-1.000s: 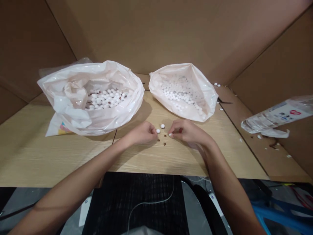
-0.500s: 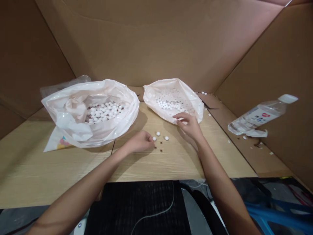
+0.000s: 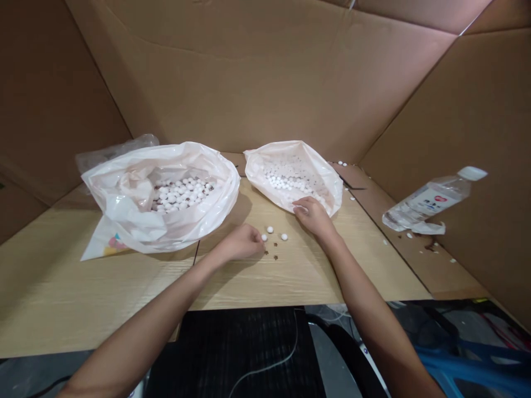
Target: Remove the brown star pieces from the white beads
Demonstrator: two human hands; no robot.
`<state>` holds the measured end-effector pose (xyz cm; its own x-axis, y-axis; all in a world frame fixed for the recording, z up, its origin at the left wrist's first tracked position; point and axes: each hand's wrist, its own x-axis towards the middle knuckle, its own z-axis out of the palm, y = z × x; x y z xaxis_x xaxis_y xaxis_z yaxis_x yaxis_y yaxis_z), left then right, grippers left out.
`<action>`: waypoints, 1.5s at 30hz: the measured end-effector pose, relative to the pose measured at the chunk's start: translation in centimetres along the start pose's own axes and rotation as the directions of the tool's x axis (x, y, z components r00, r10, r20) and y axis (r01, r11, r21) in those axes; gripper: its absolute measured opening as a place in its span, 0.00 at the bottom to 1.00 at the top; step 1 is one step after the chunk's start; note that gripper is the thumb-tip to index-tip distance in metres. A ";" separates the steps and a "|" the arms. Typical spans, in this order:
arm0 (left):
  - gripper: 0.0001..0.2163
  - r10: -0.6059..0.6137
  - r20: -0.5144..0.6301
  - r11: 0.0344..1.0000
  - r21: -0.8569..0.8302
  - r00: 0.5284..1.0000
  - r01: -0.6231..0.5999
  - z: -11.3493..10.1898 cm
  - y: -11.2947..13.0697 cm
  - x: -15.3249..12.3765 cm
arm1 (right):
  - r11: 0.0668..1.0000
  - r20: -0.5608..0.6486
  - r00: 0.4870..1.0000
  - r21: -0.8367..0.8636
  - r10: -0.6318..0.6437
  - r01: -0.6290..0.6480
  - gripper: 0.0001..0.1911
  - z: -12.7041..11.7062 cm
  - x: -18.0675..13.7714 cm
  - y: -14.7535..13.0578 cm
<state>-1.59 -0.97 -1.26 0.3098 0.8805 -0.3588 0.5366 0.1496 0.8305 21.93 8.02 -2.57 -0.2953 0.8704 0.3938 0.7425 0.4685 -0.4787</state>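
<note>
My left hand rests on the wooden table with fingers curled, pinching a small white bead at its fingertips. Two more white beads and a few tiny brown star-shaped bits lie just right of it. My right hand reaches to the front lip of the smaller plastic bag full of white beads, fingers bent at its edge; whether they hold anything is hidden. A larger plastic bag of white beads mixed with brown bits sits at the left.
Cardboard walls enclose the table on three sides. A plastic water bottle leans against the right wall, with crumpled plastic and stray beads beneath it. A black mesh surface and a white cord lie below the table's front edge.
My right hand let go of a bead beside the left hand and moved up and right to the small bag's lip. The left hand stayed put. The view tilted upward.
</note>
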 end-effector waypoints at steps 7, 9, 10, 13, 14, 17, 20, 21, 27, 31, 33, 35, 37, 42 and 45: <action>0.12 0.004 -0.002 1.000 0.024 1.000 -0.004 -0.1 0.3 -0.1 | 0.990 -0.120 0.993 0.137 0.004 0.013 0.11 -0.6 -0.1 -0.9; 0.12 0.013 -0.005 1.000 0.017 1.000 -0.013 0.0 0.2 -0.1 | 0.964 -0.130 0.991 0.266 0.028 0.008 0.12 -1.0 -0.4 -1.9; 0.12 0.018 -0.004 1.000 0.010 1.000 -0.017 0.0 0.2 -0.1 | 0.939 -0.098 0.995 0.344 0.036 -0.001 0.13 -1.3 -0.7 -2.5; 0.12 0.025 0.001 1.000 -0.003 1.000 -0.025 0.1 0.1 -0.1 | 0.872 0.049 0.998 0.489 -0.040 0.011 0.13 -2.0 -1.7 -4.4; 0.11 0.022 0.001 1.000 -0.002 1.000 -0.022 0.0 0.1 -0.1 | 0.868 0.089 0.990 0.494 -0.105 0.047 0.12 -2.1 -2.0 -4.9; 0.10 0.008 0.003 1.000 0.005 1.000 -0.008 -0.1 0.2 -0.3 | 0.872 0.200 0.934 0.456 -0.296 0.178 0.06 -2.3 -2.8 -5.6; 0.09 0.011 0.005 1.000 0.020 1.000 -0.011 -0.2 0.6 -0.5 | 0.857 0.262 0.878 0.448 -0.400 0.256 0.03 -2.4 -3.0 -5.6; 0.09 0.012 0.002 1.000 0.028 1.000 -0.012 -0.2 0.7 -0.6 | 0.851 0.268 0.869 0.451 -0.416 0.268 0.03 -2.4 -2.9 -5.5; 0.10 0.002 0.002 0.998 0.066 1.000 -0.002 -0.2 1.2 -0.7 | 0.863 0.346 0.849 0.454 -0.400 0.222 0.06 -2.3 -3.0 -5.4; 0.10 -0.010 0.002 0.997 0.074 1.000 0.010 -0.2 1.2 -0.7 | 0.869 0.390 0.838 0.459 -0.382 0.183 0.07 -2.1 -3.1 -5.5; 0.10 -0.007 0.002 0.997 0.078 1.000 0.007 -0.2 1.2 -0.7 | 0.872 0.395 0.835 0.452 -0.383 0.186 0.06 -2.1 -3.2 -5.5; 0.10 -0.001 0.001 0.997 0.082 1.000 0.001 -0.2 1.1 -0.7 | 0.873 0.397 0.829 0.445 -0.394 0.202 0.06 -2.0 -3.1 -5.5; 0.10 -0.002 0.001 0.997 0.082 1.000 0.002 -0.2 1.1 -0.7 | 0.869 0.394 0.823 0.443 -0.409 0.219 0.06 -1.9 -3.1 -5.4; 0.11 0.015 0.000 0.996 0.089 1.000 -0.015 -0.1 1.0 -0.6 | 0.861 0.393 0.815 0.451 -0.427 0.234 0.07 -1.6 -3.1 -5.2; 0.11 0.013 -0.002 0.995 0.103 1.000 -0.013 -0.1 1.0 -0.5 | 0.864 0.402 0.809 0.443 -0.429 0.238 0.07 -1.6 -3.1 -5.2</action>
<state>-1.31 -1.25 -0.22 0.3150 0.8833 -0.3472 0.6108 0.0913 0.7865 19.90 2.66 -0.05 -0.7991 0.5639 0.2085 0.3048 0.6789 -0.6679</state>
